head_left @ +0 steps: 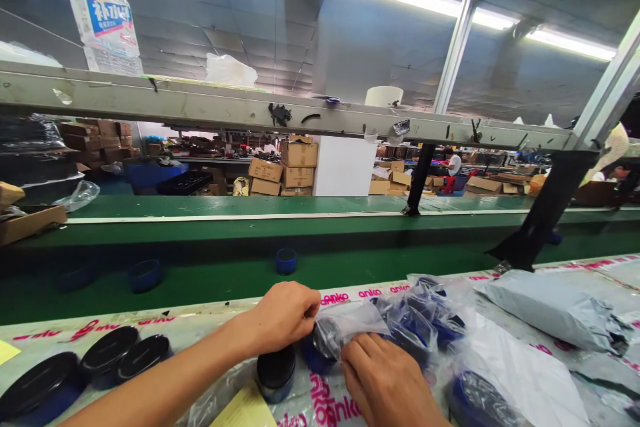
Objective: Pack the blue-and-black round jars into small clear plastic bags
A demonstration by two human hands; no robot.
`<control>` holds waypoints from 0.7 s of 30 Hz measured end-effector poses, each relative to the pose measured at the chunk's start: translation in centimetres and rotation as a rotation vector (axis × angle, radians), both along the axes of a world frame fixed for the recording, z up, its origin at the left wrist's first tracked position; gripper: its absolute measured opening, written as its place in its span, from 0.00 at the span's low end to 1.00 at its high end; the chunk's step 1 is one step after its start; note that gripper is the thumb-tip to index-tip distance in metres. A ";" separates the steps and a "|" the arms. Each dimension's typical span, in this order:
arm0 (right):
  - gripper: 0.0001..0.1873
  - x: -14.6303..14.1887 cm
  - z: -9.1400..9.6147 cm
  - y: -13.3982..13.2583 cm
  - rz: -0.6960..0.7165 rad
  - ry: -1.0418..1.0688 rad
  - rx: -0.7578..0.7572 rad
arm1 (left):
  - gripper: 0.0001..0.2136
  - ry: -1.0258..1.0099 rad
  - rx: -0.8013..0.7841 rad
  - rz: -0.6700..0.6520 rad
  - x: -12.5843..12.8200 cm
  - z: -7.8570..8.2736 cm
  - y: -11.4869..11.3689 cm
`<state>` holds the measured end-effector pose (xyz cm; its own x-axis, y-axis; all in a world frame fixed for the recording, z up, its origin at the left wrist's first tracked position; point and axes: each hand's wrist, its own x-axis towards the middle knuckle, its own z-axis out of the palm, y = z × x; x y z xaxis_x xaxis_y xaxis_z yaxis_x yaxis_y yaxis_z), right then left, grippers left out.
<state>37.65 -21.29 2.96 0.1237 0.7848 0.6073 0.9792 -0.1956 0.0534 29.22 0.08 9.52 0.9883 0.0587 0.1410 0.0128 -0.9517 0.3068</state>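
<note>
Three black lids (107,350) are lying on the bench (210,317) at the far left, at eight o'clock from the left hand (285,317); the two nearer that hand are touching each other. The left hand is gripping the left edge of a clear bag (350,323), with its fingers curled and pinched on the film. A dark jar (276,370) is standing upright just under that hand, at six o'clock, and a yellow slip (245,410) is lying at the jar's seven o'clock. The bag is lying on the bench between the two hands, with something dark and round showing through its left end. The right hand (387,383) is resting on the bag's lower edge, back up, with its fingers bent down onto the film. Whether it is pinching or only pressing I cannot tell. At its one o'clock a heap of bagged blue jars (425,323) is sitting against the bag. Farther right, at two o'clock, a grey pouch (550,307) is lying flat. Beyond the bench, at twelve o'clock, a blue cap (286,260) is sitting on a green belt (375,263).
</note>
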 end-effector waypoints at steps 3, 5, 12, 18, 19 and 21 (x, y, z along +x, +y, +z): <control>0.09 -0.3 0.1 0.5 0.012 0.087 0.040 | 0.02 0.048 0.001 -0.004 -0.7 0.4 0.9; 0.10 -0.4 0.0 1.0 0.003 0.084 0.054 | 0.04 0.070 0.005 0.012 -1.2 0.7 1.4; 0.12 -0.7 0.5 1.5 -0.027 -0.033 0.032 | 0.16 0.107 0.028 -0.073 -1.7 1.1 1.4; 0.14 -0.9 0.4 1.2 -0.029 -0.106 0.005 | 0.06 0.133 0.092 -0.117 -1.9 0.9 1.0; 0.15 -0.9 0.2 1.2 -0.027 -0.118 0.011 | 0.06 0.136 0.099 -0.123 -1.9 1.0 0.9; 0.15 -0.8 0.0 1.1 -0.002 -0.169 0.014 | 0.06 0.146 0.106 -0.136 -1.8 1.1 0.9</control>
